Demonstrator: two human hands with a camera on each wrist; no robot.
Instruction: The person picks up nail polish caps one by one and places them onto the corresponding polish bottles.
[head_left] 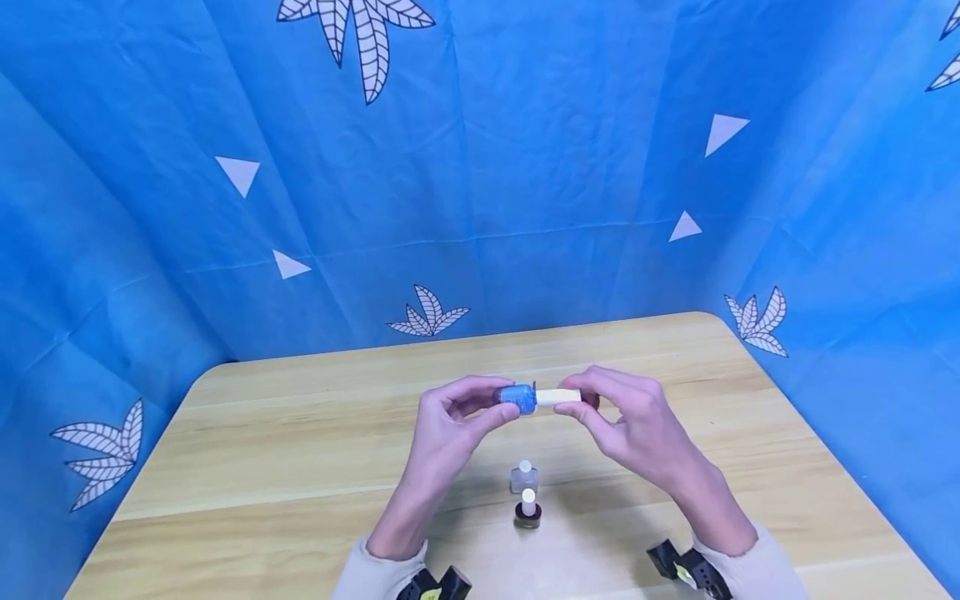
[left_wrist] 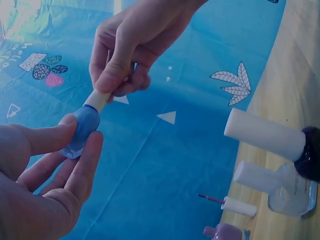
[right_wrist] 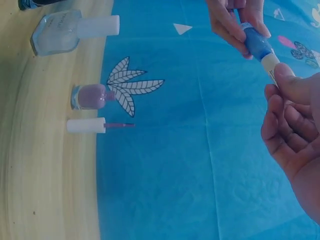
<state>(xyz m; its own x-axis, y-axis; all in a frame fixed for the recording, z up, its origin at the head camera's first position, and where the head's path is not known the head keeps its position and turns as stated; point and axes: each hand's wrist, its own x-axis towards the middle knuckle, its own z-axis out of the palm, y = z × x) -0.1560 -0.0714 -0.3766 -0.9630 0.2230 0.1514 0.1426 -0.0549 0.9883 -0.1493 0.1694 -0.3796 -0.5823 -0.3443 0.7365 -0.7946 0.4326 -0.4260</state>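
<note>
Above the table, my left hand (head_left: 450,425) grips the body of a small blue nail polish bottle (left_wrist: 86,125) between thumb and fingers. From the other side, my right hand (head_left: 637,421) pinches its white cap (head_left: 555,397). Bottle and cap lie in one line, nearly level in the head view, with the cap right at the bottle's neck. Beyond the hands, a lilac nail polish bottle (right_wrist: 91,96) stands with its neck uncapped. Its white brush cap (right_wrist: 86,125) stands beside it, the thin brush pointing up. Both are hidden behind the hands in the head view.
Nearer me on the wooden table (head_left: 300,450) stand a clear nail polish bottle (head_left: 524,479) and a dark one (head_left: 528,517), both with white caps. A blue patterned cloth (head_left: 480,167) hangs behind the table and along its sides.
</note>
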